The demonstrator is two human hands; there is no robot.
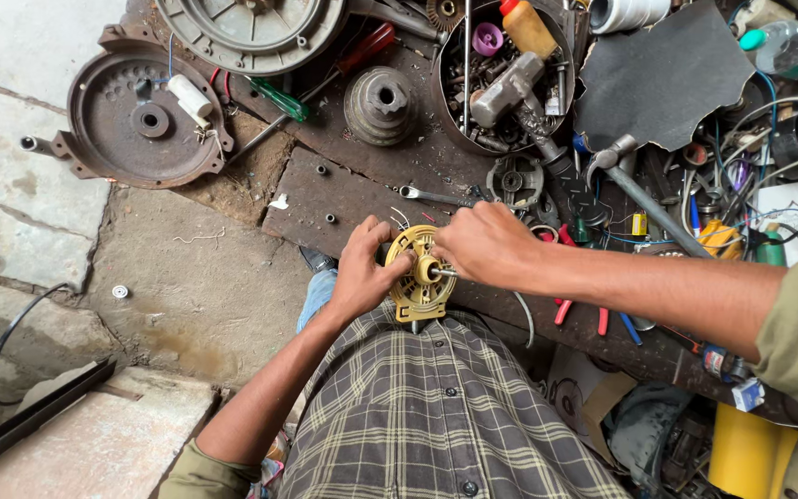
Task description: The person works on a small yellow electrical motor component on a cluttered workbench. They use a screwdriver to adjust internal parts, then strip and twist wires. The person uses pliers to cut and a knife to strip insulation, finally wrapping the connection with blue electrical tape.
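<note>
- fan wheel [420, 277] sits between both hands, left hand [362, 273] on its left, right hand [487, 242] on its right
- combination wrench [434, 196] lies just behind the wheel
- stepped pulley [380, 104] further back
- motor end cover [136, 118] far left
- hammer [644, 199] off right

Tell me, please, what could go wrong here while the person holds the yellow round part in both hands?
1. The yellow slotted wheel is held in the air by the left hand and right hand, not clamped, so it might slip or twist.
2. The right hand seems to hold a thin metal tool at the hub; it could skid toward the left fingers.
3. The red-handled pliers lie near the right forearm and could be knocked off.
</note>
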